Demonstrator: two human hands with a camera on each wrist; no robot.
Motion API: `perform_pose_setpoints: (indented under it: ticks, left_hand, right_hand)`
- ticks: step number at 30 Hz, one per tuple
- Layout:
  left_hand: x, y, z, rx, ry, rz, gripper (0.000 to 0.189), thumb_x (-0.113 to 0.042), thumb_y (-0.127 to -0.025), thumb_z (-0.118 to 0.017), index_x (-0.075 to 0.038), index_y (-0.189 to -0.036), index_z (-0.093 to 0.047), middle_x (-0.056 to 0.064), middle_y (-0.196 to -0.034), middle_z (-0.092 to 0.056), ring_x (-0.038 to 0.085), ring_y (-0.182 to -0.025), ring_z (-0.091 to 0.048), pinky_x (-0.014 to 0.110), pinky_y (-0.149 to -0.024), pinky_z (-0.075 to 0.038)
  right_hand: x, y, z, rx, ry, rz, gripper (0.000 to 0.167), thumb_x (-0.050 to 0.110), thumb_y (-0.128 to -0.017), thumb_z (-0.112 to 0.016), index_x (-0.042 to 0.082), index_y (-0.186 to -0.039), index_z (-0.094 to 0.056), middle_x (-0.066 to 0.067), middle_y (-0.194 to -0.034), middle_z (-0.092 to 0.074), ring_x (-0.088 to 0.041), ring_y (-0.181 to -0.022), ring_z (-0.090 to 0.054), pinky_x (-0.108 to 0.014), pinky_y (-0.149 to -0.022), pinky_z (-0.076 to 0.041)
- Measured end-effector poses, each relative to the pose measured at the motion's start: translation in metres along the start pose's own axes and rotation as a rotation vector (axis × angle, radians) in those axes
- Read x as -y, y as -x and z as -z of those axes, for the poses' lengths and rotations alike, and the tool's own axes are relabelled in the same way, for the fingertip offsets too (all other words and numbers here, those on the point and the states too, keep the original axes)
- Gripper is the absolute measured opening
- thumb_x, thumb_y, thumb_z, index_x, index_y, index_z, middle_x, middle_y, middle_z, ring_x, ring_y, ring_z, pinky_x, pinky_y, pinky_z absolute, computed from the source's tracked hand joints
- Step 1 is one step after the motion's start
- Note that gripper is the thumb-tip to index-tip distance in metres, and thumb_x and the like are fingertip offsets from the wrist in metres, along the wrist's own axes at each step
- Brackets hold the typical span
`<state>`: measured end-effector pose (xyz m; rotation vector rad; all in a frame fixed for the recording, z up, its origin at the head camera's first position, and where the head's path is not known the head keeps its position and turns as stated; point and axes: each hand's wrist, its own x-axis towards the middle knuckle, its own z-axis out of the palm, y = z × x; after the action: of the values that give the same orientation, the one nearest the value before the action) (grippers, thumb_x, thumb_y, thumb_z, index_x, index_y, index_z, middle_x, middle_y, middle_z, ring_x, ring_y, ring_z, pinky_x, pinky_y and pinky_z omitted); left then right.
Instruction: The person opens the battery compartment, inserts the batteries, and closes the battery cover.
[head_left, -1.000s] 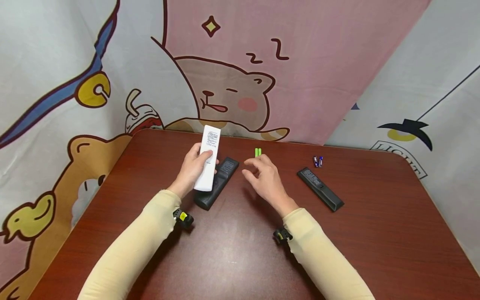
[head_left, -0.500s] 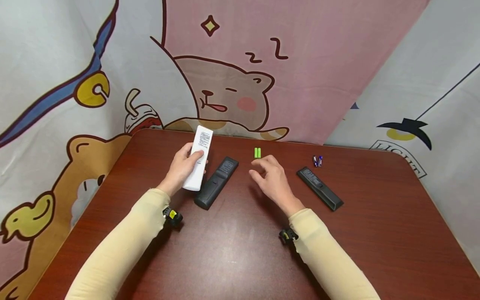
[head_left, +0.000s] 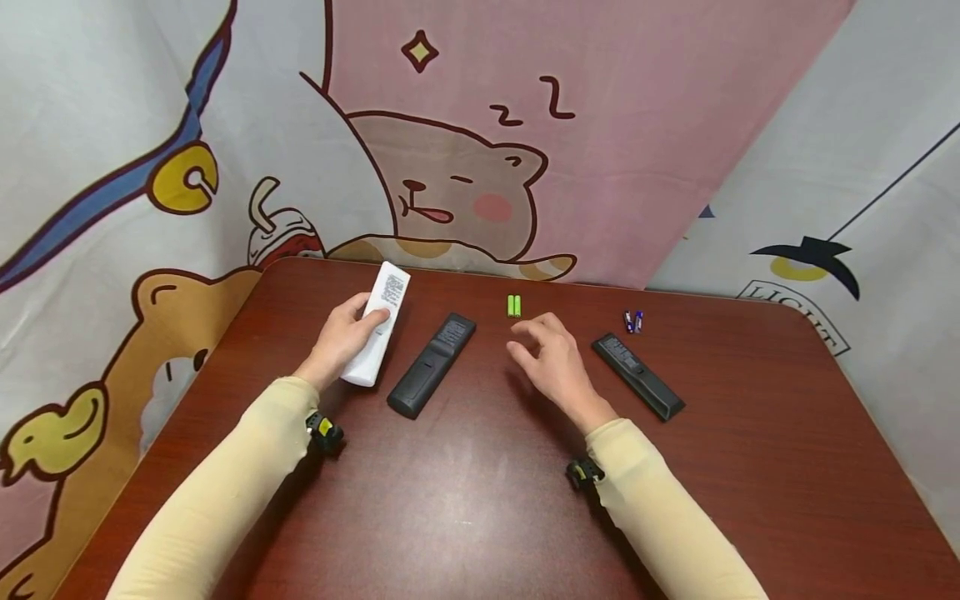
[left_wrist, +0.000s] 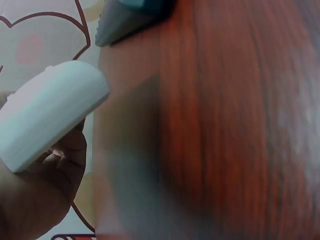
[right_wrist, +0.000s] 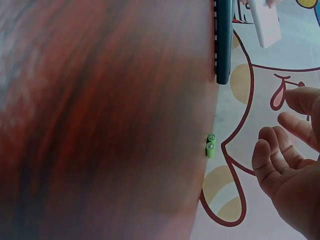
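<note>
My left hand (head_left: 342, 341) grips a white remote control (head_left: 365, 360), its thumb on the back face, which carries printed text near the top end. In the left wrist view the remote's rounded end (left_wrist: 60, 105) is seen in the hand. A black remote control (head_left: 424, 377) lies face down on the table just right of the white one. My right hand (head_left: 558, 367) hovers above the table with loosely bent fingers and nothing in them. Two green batteries (head_left: 513, 306) stand or lie side by side just beyond its fingertips; in the right wrist view the green batteries (right_wrist: 210, 146) are near the table edge.
Another black remote control (head_left: 637, 377) lies on the right part of the brown table (head_left: 465, 500). Two blue-and-white batteries (head_left: 633, 322) sit just behind it. A cartoon-printed curtain (head_left: 615, 150) hangs along the table's back edge.
My left hand has moved left and slightly lower with the white remote control, away from the black one. My right hand has shifted a little right, uncovering the green batteries.
</note>
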<state>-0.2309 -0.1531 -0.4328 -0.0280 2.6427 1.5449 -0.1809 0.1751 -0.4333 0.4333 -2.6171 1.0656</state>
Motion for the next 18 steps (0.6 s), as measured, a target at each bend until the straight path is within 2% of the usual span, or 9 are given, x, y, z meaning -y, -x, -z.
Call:
perform_pose_setpoints:
  ticks: [9, 18]
  left_hand:
    - [0.013, 0.0, 0.01, 0.028, -0.123, 0.006, 0.046, -0.027, -0.101, -0.06, -0.005, -0.142, -0.057, 0.023, -0.125, -0.066, 0.026, -0.086, -0.064, 0.029, -0.069, -0.049]
    - [0.021, -0.002, 0.017, 0.05, -0.167, 0.05, 0.047, -0.028, -0.101, -0.06, -0.006, -0.143, -0.056, 0.023, -0.132, -0.062, 0.031, -0.095, -0.063, 0.031, -0.074, -0.049]
  right_hand:
    - [-0.006, 0.002, 0.003, 0.005, 0.002, -0.012, 0.024, 0.012, -0.093, -0.076, 0.004, -0.116, -0.074, -0.013, -0.108, -0.063, -0.033, -0.089, -0.065, -0.043, -0.078, -0.053]
    - [-0.011, 0.003, 0.006, -0.019, -0.001, -0.002, 0.024, 0.011, -0.091, -0.077, 0.002, -0.113, -0.074, -0.015, -0.106, -0.064, -0.03, -0.087, -0.064, -0.043, -0.078, -0.053]
